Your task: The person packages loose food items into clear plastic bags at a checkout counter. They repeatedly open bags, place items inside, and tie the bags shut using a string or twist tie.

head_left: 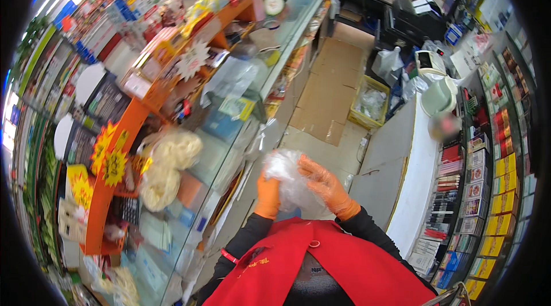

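Observation:
In front of my red apron, both hands are in orange gloves and hold a crumpled clear plastic bag [290, 173]. My left hand [268, 196] is closed around the bag's left side, its fingertips partly hidden behind the film. From the right, my right hand [328, 186] grips the bag, fingers bent over its upper edge and pressed together. The bag's lower part hangs down between the two wrists. I cannot make out anything inside it.
At left runs a glass counter [213, 148] bearing bags of pale goods [163, 162], an orange shelf [129, 128] and a calculator [131, 211]. Flattened cardboard [330, 85] covers the floor ahead, beside a yellow basket [367, 102] of plastic bags. At right, a white ledge [414, 191] fronts shelves of small boxes.

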Demonstrator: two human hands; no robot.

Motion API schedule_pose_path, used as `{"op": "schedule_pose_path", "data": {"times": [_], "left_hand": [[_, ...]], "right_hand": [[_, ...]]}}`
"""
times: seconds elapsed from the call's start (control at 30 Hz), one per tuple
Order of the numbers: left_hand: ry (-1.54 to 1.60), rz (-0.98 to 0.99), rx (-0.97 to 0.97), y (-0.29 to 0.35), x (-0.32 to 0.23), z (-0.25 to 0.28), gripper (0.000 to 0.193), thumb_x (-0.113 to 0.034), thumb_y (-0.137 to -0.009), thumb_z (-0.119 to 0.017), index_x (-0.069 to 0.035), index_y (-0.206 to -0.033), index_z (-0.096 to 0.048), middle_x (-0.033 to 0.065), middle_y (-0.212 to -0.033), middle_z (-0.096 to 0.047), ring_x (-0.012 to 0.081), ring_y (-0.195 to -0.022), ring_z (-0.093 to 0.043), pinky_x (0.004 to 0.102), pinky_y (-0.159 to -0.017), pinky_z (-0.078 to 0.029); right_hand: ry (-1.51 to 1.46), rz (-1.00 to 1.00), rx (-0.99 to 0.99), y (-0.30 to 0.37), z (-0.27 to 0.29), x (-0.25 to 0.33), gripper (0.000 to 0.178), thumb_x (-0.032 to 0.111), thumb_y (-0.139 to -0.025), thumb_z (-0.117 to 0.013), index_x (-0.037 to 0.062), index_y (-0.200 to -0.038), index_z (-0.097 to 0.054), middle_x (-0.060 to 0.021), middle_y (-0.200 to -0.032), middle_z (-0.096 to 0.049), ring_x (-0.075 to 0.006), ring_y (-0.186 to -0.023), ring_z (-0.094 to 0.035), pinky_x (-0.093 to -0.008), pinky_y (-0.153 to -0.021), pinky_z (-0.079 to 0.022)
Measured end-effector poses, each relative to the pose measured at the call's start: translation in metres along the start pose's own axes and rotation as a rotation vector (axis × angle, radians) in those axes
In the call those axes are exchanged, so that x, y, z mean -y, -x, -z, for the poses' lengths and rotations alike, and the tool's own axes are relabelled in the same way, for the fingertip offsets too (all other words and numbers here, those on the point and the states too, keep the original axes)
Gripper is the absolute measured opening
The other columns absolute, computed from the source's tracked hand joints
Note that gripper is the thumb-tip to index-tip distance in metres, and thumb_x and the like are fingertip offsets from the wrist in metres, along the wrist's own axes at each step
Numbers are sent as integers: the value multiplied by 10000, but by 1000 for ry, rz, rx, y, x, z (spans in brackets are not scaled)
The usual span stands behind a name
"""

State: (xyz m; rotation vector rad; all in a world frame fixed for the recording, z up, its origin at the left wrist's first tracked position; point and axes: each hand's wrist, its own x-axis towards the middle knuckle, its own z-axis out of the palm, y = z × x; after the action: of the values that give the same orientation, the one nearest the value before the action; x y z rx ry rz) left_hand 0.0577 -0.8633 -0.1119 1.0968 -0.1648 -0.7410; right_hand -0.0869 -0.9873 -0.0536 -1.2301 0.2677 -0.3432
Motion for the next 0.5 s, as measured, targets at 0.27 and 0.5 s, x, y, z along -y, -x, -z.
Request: {"op": "schedule_pose_path", "data": {"times": [0.27,0.5], "left_hand": [[-185,-172,142,-141,-2,-83,680,62,-898,-517,-52,-1555,-386,92,-1437,-554,216,-1277,-554,333,-1062,-459],[-450,104,1094,-215,25,-182,1174,-138,-900,-710,-116,-1575,250,185,-1687,-22,302,-1547,-123,396,-1227,-206]], "right_hand": [[-512,-37,-399,-98,102,23,624,347,-1009,-623,41,-1518,-430,-73,-1390,-572,-188,-1228,-559,-349,-1040,-438],[-408,50,-876,-183,176,53,404,360,-998,-642,46,-1248,-597,-92,-1172,-646,-182,-1028,-614,-347,-857,-520]]}}
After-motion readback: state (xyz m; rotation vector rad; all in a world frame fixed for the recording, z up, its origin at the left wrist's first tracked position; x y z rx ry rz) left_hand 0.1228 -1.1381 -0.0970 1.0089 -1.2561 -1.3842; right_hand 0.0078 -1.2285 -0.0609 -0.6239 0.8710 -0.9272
